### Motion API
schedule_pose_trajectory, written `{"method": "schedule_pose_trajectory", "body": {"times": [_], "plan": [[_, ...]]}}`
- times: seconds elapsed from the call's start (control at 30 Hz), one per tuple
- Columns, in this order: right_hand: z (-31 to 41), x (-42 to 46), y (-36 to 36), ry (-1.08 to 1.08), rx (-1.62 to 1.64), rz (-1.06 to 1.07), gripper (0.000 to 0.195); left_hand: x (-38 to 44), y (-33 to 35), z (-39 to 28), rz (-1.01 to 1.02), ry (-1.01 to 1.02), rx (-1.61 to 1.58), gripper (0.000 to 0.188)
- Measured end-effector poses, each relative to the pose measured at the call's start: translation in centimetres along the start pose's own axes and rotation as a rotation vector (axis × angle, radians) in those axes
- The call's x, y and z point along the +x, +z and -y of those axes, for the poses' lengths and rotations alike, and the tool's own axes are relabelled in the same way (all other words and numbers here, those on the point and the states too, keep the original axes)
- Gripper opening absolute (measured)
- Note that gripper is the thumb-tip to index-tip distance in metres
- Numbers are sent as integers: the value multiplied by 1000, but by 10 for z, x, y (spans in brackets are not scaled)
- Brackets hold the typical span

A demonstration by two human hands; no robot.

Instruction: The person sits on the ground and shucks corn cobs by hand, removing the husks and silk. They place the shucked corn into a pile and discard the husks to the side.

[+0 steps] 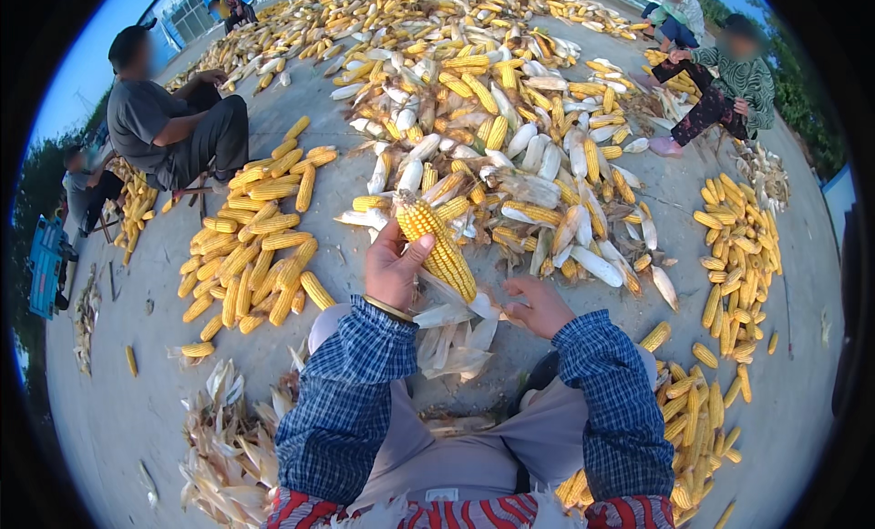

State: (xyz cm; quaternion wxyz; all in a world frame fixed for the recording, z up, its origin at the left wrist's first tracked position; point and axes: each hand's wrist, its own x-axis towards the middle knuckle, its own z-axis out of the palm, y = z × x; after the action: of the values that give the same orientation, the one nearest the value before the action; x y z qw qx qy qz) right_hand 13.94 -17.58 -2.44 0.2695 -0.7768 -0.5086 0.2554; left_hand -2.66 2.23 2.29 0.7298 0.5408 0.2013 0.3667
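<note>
My left hand (398, 262) grips a yellow ear of corn (437, 245), thumb across its kernels. The ear is tilted, its lower end towards my right hand (536, 307). Pale husk leaves (454, 334) hang below that end, folded back from the kernels. My right hand has its fingers curled at the husk by the ear's base; whether they pinch it cannot be told. Just beyond both hands lies a big heap of corn ears (492, 167), some bare, others wrapped in whitish husk.
Husked ears lie piled at the left (253, 249), at the right (742, 269) and beside my right knee (697, 426). Dry husks (229, 454) are heaped at lower left. Seated people (178, 119) are at the left and at the right (724, 85). A blue vehicle (46, 266) stands far left.
</note>
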Motion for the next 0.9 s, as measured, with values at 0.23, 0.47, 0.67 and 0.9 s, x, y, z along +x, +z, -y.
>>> {"method": "schedule_pose_trajectory", "body": {"times": [0.23, 0.47, 0.67, 0.9], "plan": [[25, 2, -12, -56, 430, -189, 53, -7, 17, 17, 46, -21, 119, 54], [32, 18, 18, -37, 511, -105, 64, -24, 41, 34, 180, -80, 196, 60], [25, 10, 3, -29, 856, -127, 55, -15, 35, 34, 318, 138, 521, 38], [22, 1, -16, 19, 1059, -229, 52, -21, 22, 30, 326, 34, 707, 13]]}}
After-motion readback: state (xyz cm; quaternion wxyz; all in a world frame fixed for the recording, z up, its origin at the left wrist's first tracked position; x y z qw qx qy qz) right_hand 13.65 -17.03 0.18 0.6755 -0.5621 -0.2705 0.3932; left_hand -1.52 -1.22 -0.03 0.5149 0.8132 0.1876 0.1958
